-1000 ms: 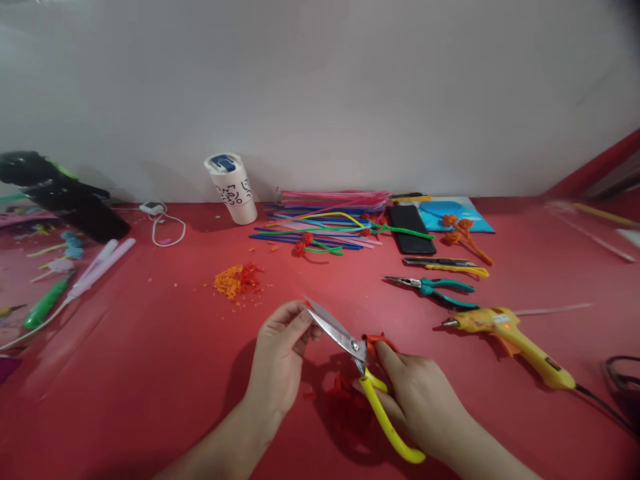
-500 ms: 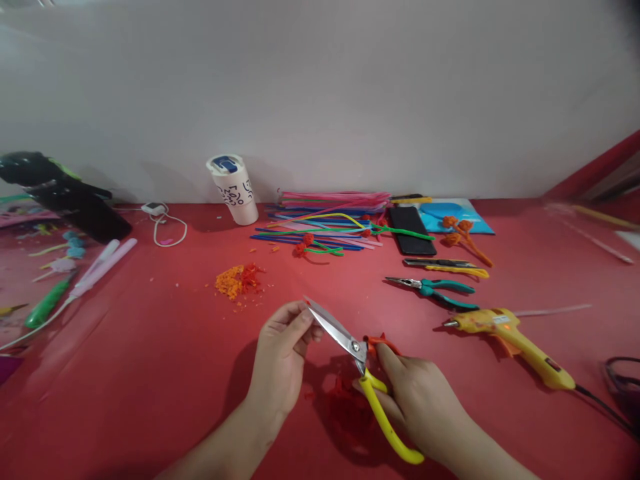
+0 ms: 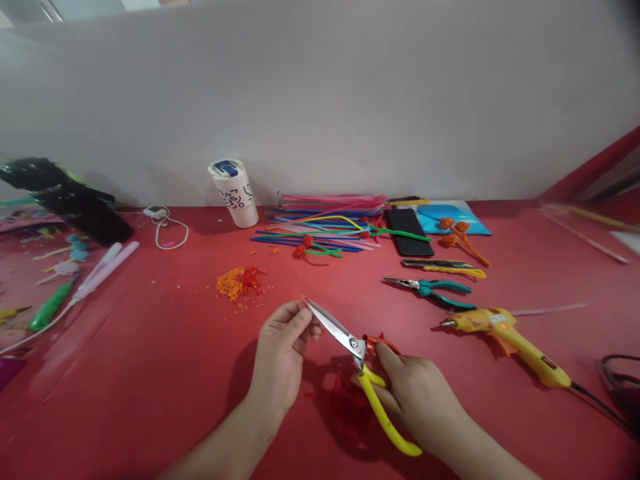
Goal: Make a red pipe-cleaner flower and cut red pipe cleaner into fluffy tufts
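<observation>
My right hand (image 3: pixel 417 397) grips a pair of scissors (image 3: pixel 336 330) with a yellow handle, its blades pointing up and left. Something red shows at the handle beneath my thumb; I cannot tell whether it is part of the scissors. My left hand (image 3: pixel 283 340) is pinched at the blade tips, where a tiny red tip shows; what the fingers hold is mostly hidden. The blades look nearly closed. Beneath the scissors lie red scraps (image 3: pixel 345 393) in shadow. Beyond my left hand is a pile of orange and red clippings (image 3: pixel 235 283).
Pipe cleaners (image 3: pixel 320 220), a phone (image 3: pixel 410 233) and a white tumbler (image 3: pixel 235 193) line the wall. On the right lie a utility knife (image 3: pixel 440 265), needle-nose pliers (image 3: pixel 435 288) and a corded yellow glue gun (image 3: pixel 515 340). A pink straightener-like tool (image 3: pixel 103 270) is left.
Both hands and the scissors keep nearly the same place; the blades look slightly more closed. The whole view has shifted slightly.
</observation>
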The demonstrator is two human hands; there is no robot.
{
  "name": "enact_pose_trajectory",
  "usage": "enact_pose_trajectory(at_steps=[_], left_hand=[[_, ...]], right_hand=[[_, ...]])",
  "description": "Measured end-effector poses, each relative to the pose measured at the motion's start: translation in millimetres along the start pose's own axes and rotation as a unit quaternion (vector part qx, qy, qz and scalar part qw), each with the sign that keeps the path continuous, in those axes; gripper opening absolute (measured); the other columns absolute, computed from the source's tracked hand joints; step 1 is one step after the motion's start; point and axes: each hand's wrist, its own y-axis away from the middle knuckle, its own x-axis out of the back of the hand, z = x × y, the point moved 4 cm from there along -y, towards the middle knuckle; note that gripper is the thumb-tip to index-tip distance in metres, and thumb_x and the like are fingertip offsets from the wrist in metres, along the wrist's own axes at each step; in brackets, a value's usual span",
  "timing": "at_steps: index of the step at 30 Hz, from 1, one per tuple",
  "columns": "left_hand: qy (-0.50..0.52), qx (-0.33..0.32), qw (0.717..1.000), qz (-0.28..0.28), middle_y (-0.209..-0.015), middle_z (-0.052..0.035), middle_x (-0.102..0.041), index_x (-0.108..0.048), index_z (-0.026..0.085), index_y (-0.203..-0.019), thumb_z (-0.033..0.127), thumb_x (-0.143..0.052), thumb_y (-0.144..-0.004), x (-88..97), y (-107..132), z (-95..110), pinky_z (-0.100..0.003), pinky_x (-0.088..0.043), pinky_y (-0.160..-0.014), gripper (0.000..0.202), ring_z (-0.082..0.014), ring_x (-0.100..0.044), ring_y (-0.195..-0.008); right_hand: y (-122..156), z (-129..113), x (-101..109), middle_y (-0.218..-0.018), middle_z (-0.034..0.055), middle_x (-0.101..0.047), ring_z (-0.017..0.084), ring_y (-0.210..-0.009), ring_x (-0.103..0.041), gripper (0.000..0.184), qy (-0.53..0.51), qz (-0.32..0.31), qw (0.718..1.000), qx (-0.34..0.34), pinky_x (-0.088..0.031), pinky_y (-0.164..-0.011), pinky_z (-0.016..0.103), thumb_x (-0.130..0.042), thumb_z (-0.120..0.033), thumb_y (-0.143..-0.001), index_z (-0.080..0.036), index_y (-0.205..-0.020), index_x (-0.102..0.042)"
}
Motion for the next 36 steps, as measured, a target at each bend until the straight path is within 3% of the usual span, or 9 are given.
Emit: enact_pose_trajectory(at_steps=[3, 5, 9, 12, 18, 23, 27, 33, 36], left_hand=[[0.001, 0.007, 1.000, 0.002, -0.061, 0.0013, -0.063, -0.065, 0.016, -0.070, 0.019, -0.068, -0.066, 0.4, -0.8, -1.0, -0.016, -0.043, -0.054, 0.006, -0.0054, -0.054, -0.053], [-0.006, 0.037, 0.999, -0.014, -0.060, 0.0011, -0.062, -0.063, 0.015, -0.068, 0.018, -0.068, -0.066, -1.2, -0.1, -5.1, -0.016, -0.042, -0.053, 0.007, -0.0058, -0.054, -0.053], [-0.050, 0.150, 0.982, -0.106, -0.059, -0.0004, -0.060, -0.062, 0.012, -0.067, 0.020, -0.066, -0.070, -9.6, 7.7, -21.7, -0.016, -0.040, -0.051, 0.009, -0.0054, -0.052, -0.051], [-0.069, 0.214, 0.963, -0.150, -0.059, -0.0010, -0.059, -0.062, 0.011, -0.068, 0.021, -0.065, -0.071, -13.1, 15.3, -33.4, -0.016, -0.040, -0.051, 0.010, -0.0053, -0.051, -0.049], [-0.103, 0.255, 0.944, -0.181, -0.057, -0.0010, -0.059, -0.062, 0.011, -0.068, 0.021, -0.066, -0.069, -14.3, 21.2, -42.6, -0.017, -0.039, -0.049, 0.011, -0.0058, -0.051, -0.047], [-0.210, 0.158, 0.956, -0.135, -0.060, -0.0013, -0.062, -0.064, 0.013, -0.070, 0.021, -0.067, -0.065, -14.4, 18.0, -36.4, -0.021, -0.043, -0.056, 0.010, -0.0095, -0.054, -0.054], [-0.261, 0.102, 0.955, -0.100, -0.059, 0.0012, -0.061, -0.064, 0.015, -0.063, 0.015, -0.070, -0.058, -15.5, 16.3, -32.2, -0.021, -0.043, -0.055, 0.008, -0.0105, -0.055, -0.056], [-0.187, 0.019, 0.981, -0.044, -0.057, 0.0024, -0.062, -0.063, 0.016, -0.067, 0.019, -0.066, -0.066, -6.2, 6.8, -15.8, -0.018, -0.043, -0.054, 0.005, -0.0074, -0.054, -0.050], [-0.130, -0.024, 0.991, -0.004, -0.059, 0.0025, -0.062, -0.063, 0.016, -0.069, 0.019, -0.067, -0.066, 0.4, 1.1, -4.9, -0.018, -0.044, -0.056, 0.005, -0.0068, -0.054, -0.052]], right_hand=[[-4.3, 4.0, -0.1, -0.041, -0.0003, -0.052, 0.015, -0.033, -0.048, 0.033, -0.067, -0.028, 0.996, -0.050, -0.019, -0.038, 0.024, -0.035, -0.049, -0.084, -0.021, -0.066, -0.043], [-8.3, 5.9, -0.9, -0.044, -0.0018, -0.050, 0.012, -0.036, -0.046, 0.031, -0.184, -0.061, 0.974, -0.115, -0.024, -0.038, 0.023, -0.039, -0.048, -0.081, -0.022, -0.064, -0.041], [-13.5, 5.4, -4.6, -0.041, -0.0083, -0.039, 0.008, -0.033, -0.037, 0.029, -0.470, -0.086, 0.843, -0.246, -0.030, -0.036, 0.020, -0.042, -0.048, -0.079, -0.020, -0.070, -0.046], [-15.5, 5.0, -6.4, -0.033, -0.0125, -0.034, 0.008, -0.026, -0.033, 0.034, -0.567, -0.078, 0.768, -0.288, -0.029, -0.031, 0.019, -0.049, -0.050, -0.073, -0.018, -0.084, -0.049], [-17.8, 2.7, -2.7, -0.030, -0.0137, -0.034, 0.006, -0.023, -0.030, 0.031, -0.608, -0.079, 0.735, -0.288, -0.028, -0.028, 0.018, -0.052, -0.047, -0.067, -0.019, -0.077, -0.046], [-16.5, 1.0, -0.4, -0.037, -0.0127, -0.034, 0.005, -0.029, -0.030, 0.013, -0.575, -0.080, 0.761, -0.289, -0.025, -0.031, 0.017, -0.051, -0.032, -0.068, -0.020, -0.070, -0.046], [-18.3, 0.8, 1.5, -0.042, -0.0107, -0.032, 0.005, -0.035, -0.030, 0.013, -0.542, -0.071, 0.796, -0.261, -0.025, -0.036, 0.019, -0.051, -0.030, -0.069, -0.020, -0.065, -0.043], [-15.2, 10.9, 9.6, -0.054, -0.0056, -0.042, 0.009, -0.047, -0.037, 0.027, -0.318, -0.084, 0.927, -0.179, -0.027, -0.045, 0.021, -0.053, -0.045, -0.072, -0.020, -0.070, -0.041], [-9.9, 9.4, 7.6, -0.056, -0.0020, -0.052, 0.013, -0.047, -0.046, 0.029, -0.189, -0.131, 0.966, -0.119, -0.026, -0.046, 0.023, -0.046, -0.048, -0.078, -0.019, -0.081, -0.042]])
